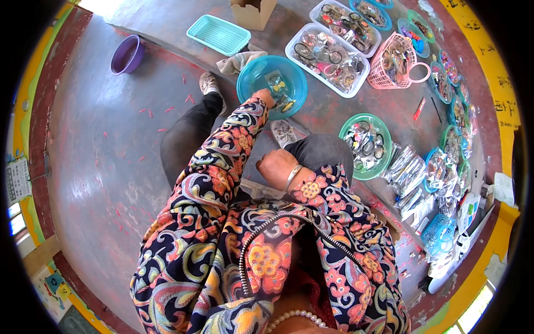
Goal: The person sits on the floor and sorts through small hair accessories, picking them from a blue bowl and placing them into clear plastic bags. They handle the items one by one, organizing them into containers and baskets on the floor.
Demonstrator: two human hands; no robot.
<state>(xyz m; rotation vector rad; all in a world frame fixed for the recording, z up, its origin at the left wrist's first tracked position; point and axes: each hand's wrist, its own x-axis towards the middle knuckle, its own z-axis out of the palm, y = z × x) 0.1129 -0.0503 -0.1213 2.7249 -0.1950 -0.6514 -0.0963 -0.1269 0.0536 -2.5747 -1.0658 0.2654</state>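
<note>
My left hand [263, 97] reaches over the near rim of a round blue basin [300, 94]. Its fingers point down into the basin and are mostly hidden, so I cannot see whether they hold anything. Inside, beside that hand, lie a clear packet with a yellow bow [277, 87] and another small yellowish packaged piece [287, 106]. My right hand [278, 168], with a silver bracelet [293, 177] at the wrist, is closed above my lap near my knee. Whatever its curled fingers may hold is hidden.
White trays [355, 92] of bagged hair accessories stand beyond the basin, beside a pink basket [384, 78]. A green basin [384, 139] of packets is at my right, near piled packets [406, 170]. A turquoise tray [218, 35], cardboard box [253, 14] and purple basin [128, 54] lie farther off.
</note>
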